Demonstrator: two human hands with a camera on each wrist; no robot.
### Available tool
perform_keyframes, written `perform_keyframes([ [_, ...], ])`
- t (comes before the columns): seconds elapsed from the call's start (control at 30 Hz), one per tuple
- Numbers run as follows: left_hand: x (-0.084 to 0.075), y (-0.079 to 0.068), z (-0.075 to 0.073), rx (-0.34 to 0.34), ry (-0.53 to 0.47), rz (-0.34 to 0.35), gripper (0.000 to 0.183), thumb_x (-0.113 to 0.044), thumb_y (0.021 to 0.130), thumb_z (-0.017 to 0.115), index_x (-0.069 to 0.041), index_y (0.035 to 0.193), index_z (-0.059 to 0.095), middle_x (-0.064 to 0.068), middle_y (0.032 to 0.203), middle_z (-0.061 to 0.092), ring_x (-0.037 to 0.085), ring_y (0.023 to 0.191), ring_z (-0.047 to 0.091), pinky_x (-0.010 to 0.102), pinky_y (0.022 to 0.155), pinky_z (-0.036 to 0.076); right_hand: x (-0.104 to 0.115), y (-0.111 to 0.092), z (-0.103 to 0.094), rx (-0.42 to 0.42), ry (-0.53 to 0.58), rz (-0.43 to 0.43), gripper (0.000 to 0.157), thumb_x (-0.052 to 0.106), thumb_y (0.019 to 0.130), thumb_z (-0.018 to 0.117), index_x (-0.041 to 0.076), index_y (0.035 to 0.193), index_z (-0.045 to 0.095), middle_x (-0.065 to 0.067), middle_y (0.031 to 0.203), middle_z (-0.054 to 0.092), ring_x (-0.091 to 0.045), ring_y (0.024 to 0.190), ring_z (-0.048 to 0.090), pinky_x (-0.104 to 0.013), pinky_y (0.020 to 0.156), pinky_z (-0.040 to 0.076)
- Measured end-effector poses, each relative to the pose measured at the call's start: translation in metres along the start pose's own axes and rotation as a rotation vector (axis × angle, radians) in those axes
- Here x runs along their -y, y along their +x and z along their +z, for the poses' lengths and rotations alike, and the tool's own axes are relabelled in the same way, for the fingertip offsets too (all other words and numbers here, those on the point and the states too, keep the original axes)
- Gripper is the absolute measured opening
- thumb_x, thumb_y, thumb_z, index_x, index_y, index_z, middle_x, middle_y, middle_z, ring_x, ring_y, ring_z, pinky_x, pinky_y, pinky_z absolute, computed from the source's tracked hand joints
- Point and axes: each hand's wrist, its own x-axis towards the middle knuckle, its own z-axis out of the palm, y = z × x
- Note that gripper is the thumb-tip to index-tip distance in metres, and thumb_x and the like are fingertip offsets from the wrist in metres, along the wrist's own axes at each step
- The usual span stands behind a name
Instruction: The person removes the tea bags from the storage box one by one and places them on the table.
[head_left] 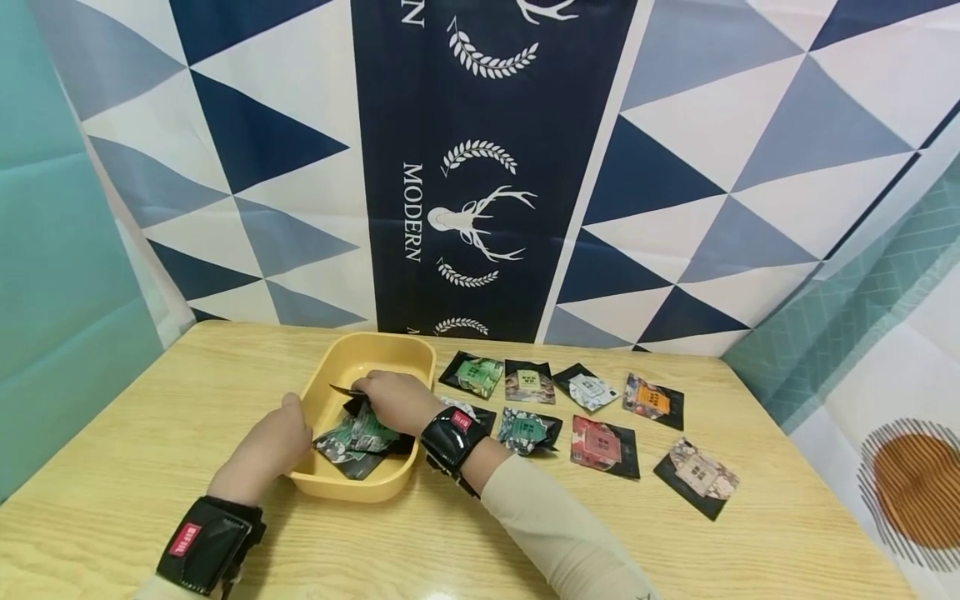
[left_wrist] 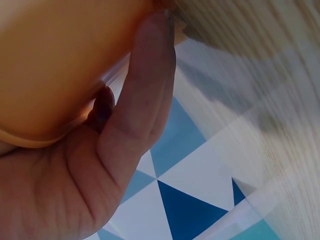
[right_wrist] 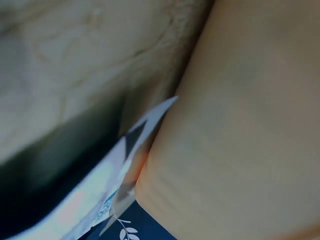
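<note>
A yellow plastic bin (head_left: 322, 485) stands on the table with several patterned packets (head_left: 352, 450) piled inside. My left hand (head_left: 272, 437) grips the bin's left side; in the left wrist view its fingers (left_wrist: 145, 85) lie along the outer wall (left_wrist: 60, 60). Over the bin's inside, my right hand (head_left: 401, 402) pinches a packet (head_left: 345, 390), whose dark edge sticks out to the left of the fingers. Close up in the right wrist view, a blurred packet (right_wrist: 75, 90) fills the left side beside the hand (right_wrist: 235, 125). The right fingertips are hidden.
To the right of the bin, several packets lie in two rough rows, among them a green one (head_left: 474, 375), an orange one (head_left: 651, 402), a red one (head_left: 603, 447) and a beige one (head_left: 697, 477). A patterned cloth (head_left: 480, 208) hangs behind the wooden table (head_left: 150, 433).
</note>
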Motion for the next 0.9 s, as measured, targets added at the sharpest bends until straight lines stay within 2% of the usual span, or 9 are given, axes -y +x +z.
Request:
perform_keyframes([
  [0.17,0.004,0.001,0.003,-0.01,-0.004,0.009,0.031,-0.003,0.092,0.037,0.021,0.109,0.027,0.016,0.065,0.051,0.022,0.055,0.051,0.031,0.05,0.041,0.0,-0.002,0.001,-0.09,0.094,0.044,0.025,0.015,0.095,0.051,0.018,0.118,0.06,0.004,0.099,0.062,-0.007,0.087,0.059,-0.024,0.073,0.048],
  [0.27,0.007,0.005,0.006,0.003,-0.01,-0.01,0.033,-0.004,0.092,0.036,0.019,0.113,0.026,0.016,0.066,0.052,0.022,0.055,0.051,0.031,0.05,0.041,-0.003,-0.004,0.002,-0.141,0.192,0.071,0.027,0.017,0.095,0.052,0.017,0.12,0.059,0.002,0.106,0.064,-0.009,0.092,0.06,-0.025,0.076,0.048],
  [0.4,0.006,0.005,0.005,-0.004,-0.009,-0.007,0.033,-0.005,0.093,0.037,0.019,0.113,0.026,0.015,0.065,0.051,0.021,0.054,0.05,0.03,0.049,0.04,-0.009,-0.008,-0.003,-0.175,0.321,0.06,0.027,0.013,0.095,0.051,0.015,0.121,0.058,0.001,0.109,0.065,-0.008,0.091,0.06,-0.022,0.077,0.047],
  [0.47,0.004,0.002,0.004,-0.011,-0.011,-0.001,0.032,-0.004,0.093,0.037,0.02,0.111,0.027,0.016,0.065,0.051,0.022,0.054,0.05,0.031,0.05,0.04,-0.012,-0.01,-0.005,-0.176,0.364,0.04,0.026,0.012,0.095,0.051,0.014,0.12,0.059,0.001,0.105,0.065,-0.008,0.086,0.059,-0.02,0.074,0.046],
  [0.53,0.003,0.002,0.003,-0.012,-0.009,-0.007,0.031,-0.004,0.093,0.037,0.02,0.111,0.027,0.016,0.066,0.051,0.021,0.055,0.051,0.031,0.05,0.041,-0.014,-0.014,-0.008,-0.173,0.391,0.025,0.025,0.011,0.095,0.05,0.013,0.119,0.059,0.0,0.105,0.065,-0.007,0.086,0.059,-0.019,0.075,0.046],
  [0.7,0.0,0.002,0.003,0.003,-0.01,-0.022,0.033,-0.003,0.093,0.037,0.02,0.114,0.027,0.017,0.067,0.053,0.021,0.055,0.052,0.03,0.05,0.041,-0.022,-0.028,-0.019,-0.196,0.405,0.014,0.038,0.013,0.096,0.048,0.013,0.134,0.048,-0.004,0.112,0.065,-0.011,0.091,0.062,-0.021,0.076,0.048],
  [0.77,0.0,0.002,0.003,0.004,-0.011,-0.02,0.033,-0.003,0.093,0.036,0.02,0.114,0.027,0.017,0.067,0.053,0.021,0.056,0.052,0.03,0.05,0.041,-0.025,-0.036,-0.025,-0.22,0.402,0.026,0.043,0.014,0.097,0.047,0.015,0.139,0.042,-0.005,0.116,0.064,-0.012,0.091,0.063,-0.023,0.075,0.048],
  [0.9,0.001,0.002,0.003,0.003,-0.009,-0.021,0.032,-0.002,0.092,0.035,0.02,0.113,0.027,0.018,0.068,0.053,0.022,0.056,0.052,0.031,0.051,0.042,-0.032,-0.053,-0.035,-0.283,0.4,0.093,0.043,0.015,0.097,0.047,0.013,0.14,0.041,-0.008,0.118,0.063,-0.014,0.088,0.064,-0.023,0.07,0.047],
])
